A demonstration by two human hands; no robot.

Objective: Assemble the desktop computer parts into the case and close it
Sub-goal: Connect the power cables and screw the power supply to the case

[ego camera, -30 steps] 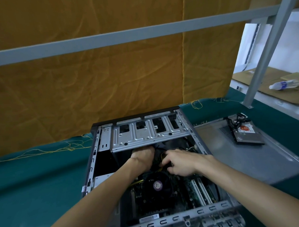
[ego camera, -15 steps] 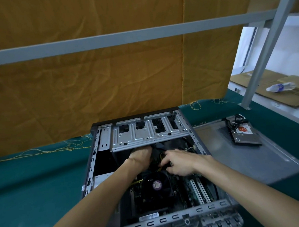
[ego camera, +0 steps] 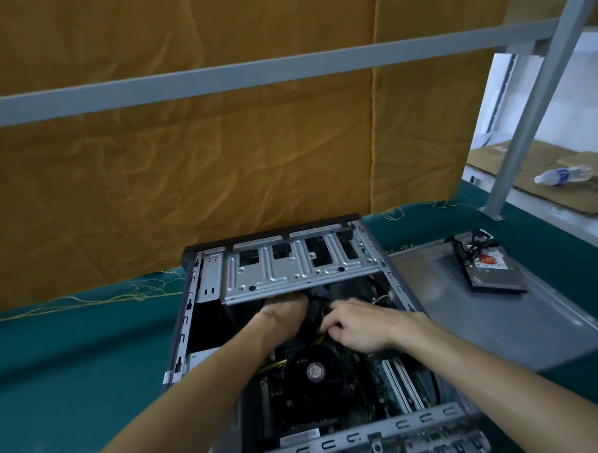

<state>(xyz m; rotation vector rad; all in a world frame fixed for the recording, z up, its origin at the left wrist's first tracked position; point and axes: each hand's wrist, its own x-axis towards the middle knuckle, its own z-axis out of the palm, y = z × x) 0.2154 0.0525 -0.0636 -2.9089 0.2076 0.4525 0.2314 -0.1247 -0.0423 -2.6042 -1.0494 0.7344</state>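
The open computer case (ego camera: pixel 187 320) lies on its side on the green table, with the motherboard and its black CPU fan (ego camera: pixel 312 371) showing inside. My left hand (ego camera: pixel 286 314) reaches in under the silver drive cage (ego camera: pixel 292 271); its fingers are hidden there. My right hand (ego camera: pixel 358 323) sits beside it, fingers curled around black and yellow cables (ego camera: pixel 321 329) above the fan. The grey side panel (ego camera: pixel 500 323) lies right of the case. A hard drive (ego camera: pixel 494 269) with a red label and a black cable rests on that panel.
An orange curtain hangs behind the table, crossed by a grey metal bar (ego camera: pixel 284 67). A slanted grey post (ego camera: pixel 528 106) stands at the back right. Beyond it, a plastic bottle (ego camera: pixel 562 175) lies on flattened cardboard. Loose yellow threads trail along the table's far edge.
Both hands stay in the same spot inside the case, with only slight finger shifts at the cables. The view has drifted a little.
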